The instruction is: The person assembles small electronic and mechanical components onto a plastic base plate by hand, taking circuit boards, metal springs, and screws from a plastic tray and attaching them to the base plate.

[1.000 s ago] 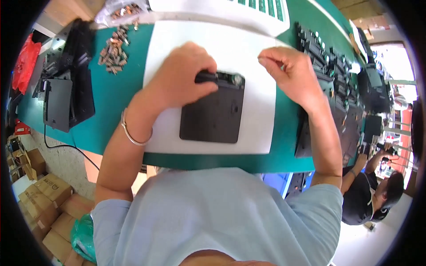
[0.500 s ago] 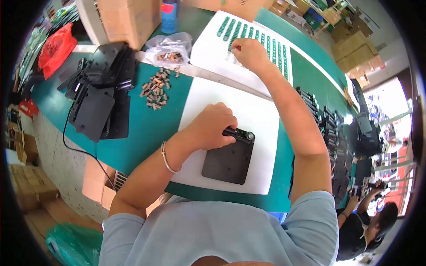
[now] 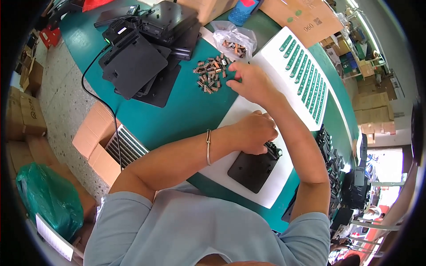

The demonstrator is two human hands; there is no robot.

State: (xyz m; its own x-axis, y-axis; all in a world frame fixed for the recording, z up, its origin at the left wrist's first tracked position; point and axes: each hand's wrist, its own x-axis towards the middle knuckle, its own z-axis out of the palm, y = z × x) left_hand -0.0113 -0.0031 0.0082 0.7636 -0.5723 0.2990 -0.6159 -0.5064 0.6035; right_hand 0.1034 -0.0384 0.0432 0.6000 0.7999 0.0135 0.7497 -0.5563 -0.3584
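At the left of the green tabletop, a stack of flat black plastic-looking housings lies with a dark cable running off it. Next comes a loose pile of small copper-and-silver metal pieces, with a clear plastic bag holding more of them just beyond. These look light and stiff, easily scattered, and best pinched singly by their sides. The right hand hovers at the pile's right edge, thumb and forefinger parted, with nothing visible between them.

Below it, the left hand curls its fingers around the narrow upper end of a flat black rectangular unit, which rests on a white sheet. The unit should be fairly light, rigid and perhaps a little slick on its flat face; the raised end seems the surest hold. It looks matt, with rounded corners and a shiny round part at its upper right corner; what the fingers cover cannot be made out. Farther right, a white tray carries rows of narrow green circuit boards.
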